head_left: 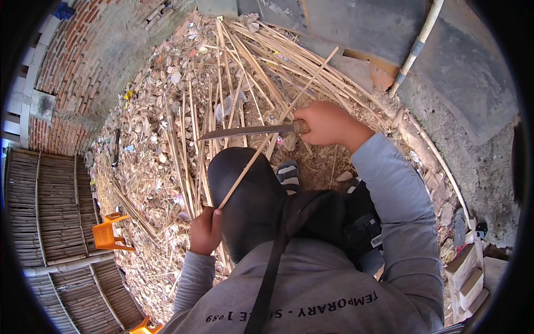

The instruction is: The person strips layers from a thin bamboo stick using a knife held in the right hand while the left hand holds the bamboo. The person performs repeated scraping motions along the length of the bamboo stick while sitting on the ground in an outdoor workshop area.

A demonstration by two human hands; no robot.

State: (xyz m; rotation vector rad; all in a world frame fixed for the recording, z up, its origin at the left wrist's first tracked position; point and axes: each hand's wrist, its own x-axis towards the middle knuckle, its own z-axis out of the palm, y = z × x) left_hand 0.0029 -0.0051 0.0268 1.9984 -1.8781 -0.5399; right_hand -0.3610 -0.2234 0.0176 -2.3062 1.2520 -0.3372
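Observation:
My left hand (206, 231) is closed around the near end of a long, thin bamboo strip (243, 175). The strip slants up and away to the right, past my dark-trousered knee. In my right hand (324, 123) is the wooden handle of a machete (245, 132), gripped in a fist. Its long blade points left and crosses the strip just in front of the knee. Whether the edge bites into the strip, I cannot tell. Many more bamboo strips (261, 61) lie loosely fanned on the ground beyond my hands.
Rubble and litter (150, 133) cover the ground. An orange plastic chair (111, 232) stands at the left beside a bamboo-slat panel (55, 206). A brick wall (78, 67) rises at the far left. Grey sheets (356, 28) and a pale pole (416, 49) bound the far right.

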